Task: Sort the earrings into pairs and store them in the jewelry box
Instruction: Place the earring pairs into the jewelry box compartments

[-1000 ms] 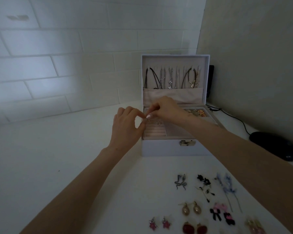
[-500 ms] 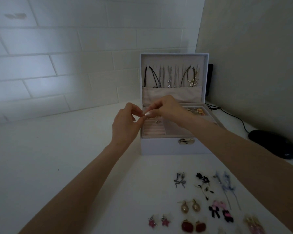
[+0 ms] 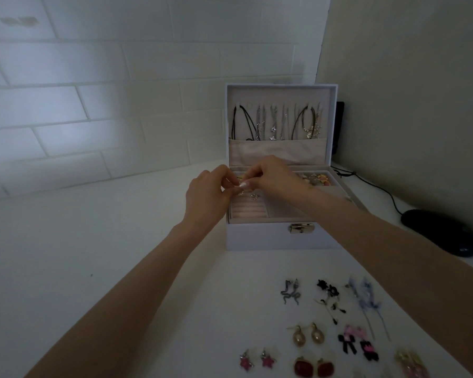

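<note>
The white jewelry box [image 3: 257, 237] stands open at the back of the table, necklaces hanging in its lid. My left hand [image 3: 206, 197] and my right hand [image 3: 273, 178] meet over the box's left rear part, fingertips pinched together on a small earring [image 3: 241, 180] that is mostly hidden. Two small round earrings [image 3: 254, 196] lie in the tray below the fingers. On the table in front lie paired earrings: grey snakes [image 3: 290, 291], black flowers [image 3: 328, 291], blue sprigs [image 3: 365, 297], gold drops [image 3: 307, 335], pink stars [image 3: 257, 360], red stones [image 3: 313, 367], pink-black bows [image 3: 358, 346].
A black computer mouse [image 3: 440, 231] with its cable lies right of the box by the side wall. A tiled wall runs behind the table. Rings or small gold pieces [image 3: 316, 179] fill the box's right rear compartment. Another pinkish pair [image 3: 410, 364] sits at the bottom right edge.
Both hands stay pinched together over the box's left rear corner, shifting only slightly. The earrings on the table have not moved.
</note>
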Demonstrator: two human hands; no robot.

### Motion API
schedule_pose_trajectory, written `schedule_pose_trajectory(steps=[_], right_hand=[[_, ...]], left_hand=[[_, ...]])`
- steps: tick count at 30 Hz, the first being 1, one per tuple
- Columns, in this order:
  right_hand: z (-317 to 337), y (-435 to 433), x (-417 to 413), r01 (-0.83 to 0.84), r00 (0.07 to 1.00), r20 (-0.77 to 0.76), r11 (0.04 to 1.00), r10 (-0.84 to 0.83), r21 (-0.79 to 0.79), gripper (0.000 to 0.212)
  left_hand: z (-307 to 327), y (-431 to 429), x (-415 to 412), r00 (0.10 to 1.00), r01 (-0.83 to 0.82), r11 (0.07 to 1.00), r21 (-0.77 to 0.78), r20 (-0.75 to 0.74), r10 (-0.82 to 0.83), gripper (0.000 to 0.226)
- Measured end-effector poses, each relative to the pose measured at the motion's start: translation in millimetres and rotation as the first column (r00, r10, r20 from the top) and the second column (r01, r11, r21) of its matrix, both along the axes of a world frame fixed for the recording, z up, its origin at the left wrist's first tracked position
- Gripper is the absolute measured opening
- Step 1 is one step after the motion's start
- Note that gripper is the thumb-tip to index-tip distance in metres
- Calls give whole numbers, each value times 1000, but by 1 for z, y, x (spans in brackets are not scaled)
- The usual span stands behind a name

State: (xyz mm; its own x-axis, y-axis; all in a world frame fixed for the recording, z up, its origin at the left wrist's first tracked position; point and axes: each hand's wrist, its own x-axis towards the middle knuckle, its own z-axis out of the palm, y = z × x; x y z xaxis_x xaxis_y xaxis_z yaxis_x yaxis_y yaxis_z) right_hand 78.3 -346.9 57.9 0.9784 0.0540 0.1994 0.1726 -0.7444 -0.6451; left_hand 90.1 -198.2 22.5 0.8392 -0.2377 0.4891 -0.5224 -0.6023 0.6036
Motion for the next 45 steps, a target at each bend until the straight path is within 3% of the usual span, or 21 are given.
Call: schedule_pose_trajectory(steps=[5, 9, 17, 28, 32, 39, 45], right_hand=[[0, 1, -1, 30, 999, -36, 987, -24, 160, 17], [5, 1, -5, 38, 998, -63, 963, -22, 268, 16], [6, 3, -10, -24, 1000, -8, 951, 27, 308, 6], [4, -2, -9, -1, 999, 48, 990, -6, 141, 6], [3, -4, -9, 16, 999, 38, 991, -22, 133, 6], [1, -4, -9, 14, 1000, -1, 993, -14, 113, 10], [-7, -3, -8, 41, 999, 8, 994, -42, 97, 9]], left_hand=[[3, 3, 0, 983, 64, 981, -183, -160, -94, 12], [13, 6, -4, 910, 69, 903, -424, -344, -231, 10], [17, 9, -6, 880, 74, 901, -429, -397, -261, 6], [16, 1, -4, 886, 126, 923, -364, -376, -270, 6], [16, 2, -2, 913, 144, 952, -272, -335, -233, 16], [9, 3, 0, 999, 31, 996, 86, 10, -31, 8], [11, 9, 0, 974, 7, 949, 315, 214, -78, 9]])
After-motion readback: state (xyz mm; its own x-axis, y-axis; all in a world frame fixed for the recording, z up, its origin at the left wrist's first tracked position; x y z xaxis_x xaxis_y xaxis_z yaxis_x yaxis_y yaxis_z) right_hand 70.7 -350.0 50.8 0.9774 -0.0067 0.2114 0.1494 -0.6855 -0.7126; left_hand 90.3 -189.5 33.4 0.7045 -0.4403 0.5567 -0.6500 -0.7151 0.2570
